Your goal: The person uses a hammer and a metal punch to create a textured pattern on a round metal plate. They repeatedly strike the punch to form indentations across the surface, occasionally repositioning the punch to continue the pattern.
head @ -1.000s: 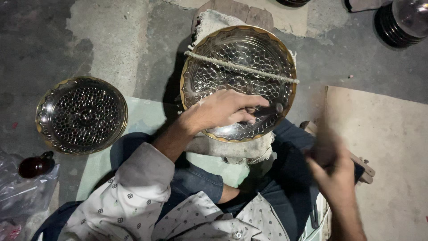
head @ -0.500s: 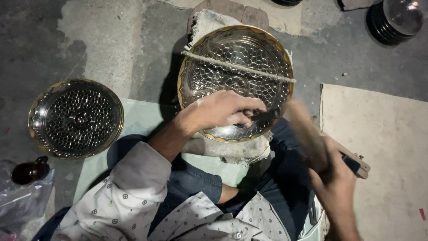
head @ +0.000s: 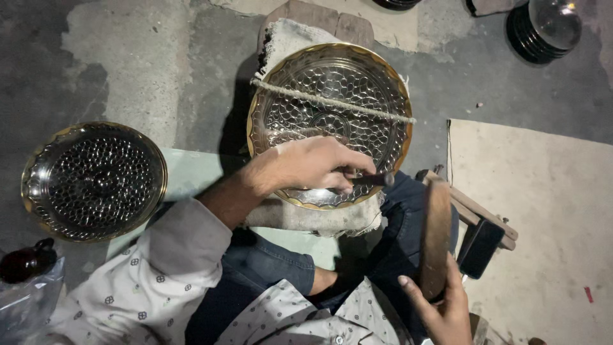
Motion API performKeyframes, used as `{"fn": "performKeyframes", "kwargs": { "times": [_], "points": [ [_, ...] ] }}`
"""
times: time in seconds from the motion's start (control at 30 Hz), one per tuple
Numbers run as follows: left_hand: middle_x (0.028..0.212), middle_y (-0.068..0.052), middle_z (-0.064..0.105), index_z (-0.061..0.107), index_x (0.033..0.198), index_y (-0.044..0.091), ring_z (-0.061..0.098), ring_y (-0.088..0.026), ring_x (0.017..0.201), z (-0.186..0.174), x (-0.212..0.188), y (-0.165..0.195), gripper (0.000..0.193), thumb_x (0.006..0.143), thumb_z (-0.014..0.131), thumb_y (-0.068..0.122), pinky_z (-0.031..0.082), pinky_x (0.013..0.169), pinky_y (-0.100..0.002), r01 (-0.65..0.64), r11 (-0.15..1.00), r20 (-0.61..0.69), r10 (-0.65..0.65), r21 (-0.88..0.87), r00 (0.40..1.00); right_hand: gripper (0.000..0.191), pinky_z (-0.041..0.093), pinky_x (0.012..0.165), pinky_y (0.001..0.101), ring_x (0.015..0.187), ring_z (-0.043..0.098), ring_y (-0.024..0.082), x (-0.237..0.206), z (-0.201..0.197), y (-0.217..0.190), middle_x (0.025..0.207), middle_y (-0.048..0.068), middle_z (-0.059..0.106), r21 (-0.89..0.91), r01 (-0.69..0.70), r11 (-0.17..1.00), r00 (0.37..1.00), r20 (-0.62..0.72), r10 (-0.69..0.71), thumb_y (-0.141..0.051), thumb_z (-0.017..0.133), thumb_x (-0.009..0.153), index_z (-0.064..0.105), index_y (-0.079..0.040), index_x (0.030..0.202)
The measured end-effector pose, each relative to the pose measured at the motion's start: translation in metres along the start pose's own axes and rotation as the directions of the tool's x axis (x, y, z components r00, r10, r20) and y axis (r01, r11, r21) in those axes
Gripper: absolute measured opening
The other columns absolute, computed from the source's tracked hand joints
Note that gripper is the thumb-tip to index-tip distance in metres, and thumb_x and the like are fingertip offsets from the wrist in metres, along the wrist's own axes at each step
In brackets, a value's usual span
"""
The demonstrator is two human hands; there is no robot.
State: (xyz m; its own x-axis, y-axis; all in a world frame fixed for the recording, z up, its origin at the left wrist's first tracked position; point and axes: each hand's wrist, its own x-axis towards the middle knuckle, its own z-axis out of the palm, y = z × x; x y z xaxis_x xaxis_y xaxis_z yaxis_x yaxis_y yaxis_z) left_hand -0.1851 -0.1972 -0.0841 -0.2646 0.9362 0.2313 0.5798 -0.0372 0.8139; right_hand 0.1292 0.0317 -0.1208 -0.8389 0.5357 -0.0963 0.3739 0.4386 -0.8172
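A round hammered metal tray with a gold rim lies on a padded block in front of me, a cord stretched across it. My left hand rests on the tray's near rim and grips a thin dark punch tool against the metal. My right hand holds the handle of a wooden mallet, its head raised just right of the punch.
A second hammered tray sits on the floor at the left. A dark phone lies on wooden slats at the right, beside a beige mat. A stack of dark discs stands at the top right, a plastic bag at bottom left.
My right hand has swung the mallet inward toward the punch; it was blurred and farther right before. My left hand stays on the tray rim.
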Motion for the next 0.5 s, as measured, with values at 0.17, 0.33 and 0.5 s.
{"fn": "performKeyframes", "kwargs": {
  "times": [0.17, 0.33, 0.5],
  "points": [
    [0.093, -0.009, 0.077, 0.065, 0.129, 0.017, 0.076, -0.026, 0.087, -0.001, 0.003, -0.008, 0.049, 0.082, 0.079, 0.017, 0.055, 0.08, -0.04, -0.032, 0.999, 0.031, 0.033, -0.044, 0.999, 0.084, 0.054, 0.094, 0.0326, 0.114, 0.067, 0.02, 0.008, 0.002, -0.015, 0.124, 0.013, 0.066, -0.27, 0.03, 0.962, 1.0, 0.016, -0.027, -0.007, 0.081, 0.076, 0.041, -0.005, 0.15],
    [0.091, -0.009, 0.076, 0.064, 0.13, 0.017, 0.075, -0.026, 0.087, -0.002, 0.004, -0.012, 0.048, 0.084, 0.078, 0.018, 0.055, 0.078, -0.04, -0.026, 0.999, 0.047, 0.028, -0.043, 0.999, 0.077, 0.056, 0.085, 0.0358, 0.096, 0.064, 0.03, 0.011, 0.024, -0.036, 0.114, 0.019, 0.061, 0.137, 0.273, 0.952, 0.93, -0.292, -0.225, -0.003, 0.078, 0.086, 0.034, -0.002, 0.15],
    [0.089, -0.009, 0.076, 0.063, 0.13, 0.019, 0.075, -0.028, 0.085, -0.003, 0.003, -0.011, 0.047, 0.085, 0.077, 0.021, 0.053, 0.077, -0.042, 0.025, 0.999, 0.093, -0.022, -0.025, 0.995, 0.08, 0.06, 0.079, 0.0376, 0.09, 0.074, 0.028, 0.021, 0.017, -0.04, 0.112, 0.015, 0.068, -0.235, 0.072, 0.969, 0.995, -0.048, -0.086, 0.004, 0.076, 0.08, 0.039, -0.009, 0.149]
  ]
}}
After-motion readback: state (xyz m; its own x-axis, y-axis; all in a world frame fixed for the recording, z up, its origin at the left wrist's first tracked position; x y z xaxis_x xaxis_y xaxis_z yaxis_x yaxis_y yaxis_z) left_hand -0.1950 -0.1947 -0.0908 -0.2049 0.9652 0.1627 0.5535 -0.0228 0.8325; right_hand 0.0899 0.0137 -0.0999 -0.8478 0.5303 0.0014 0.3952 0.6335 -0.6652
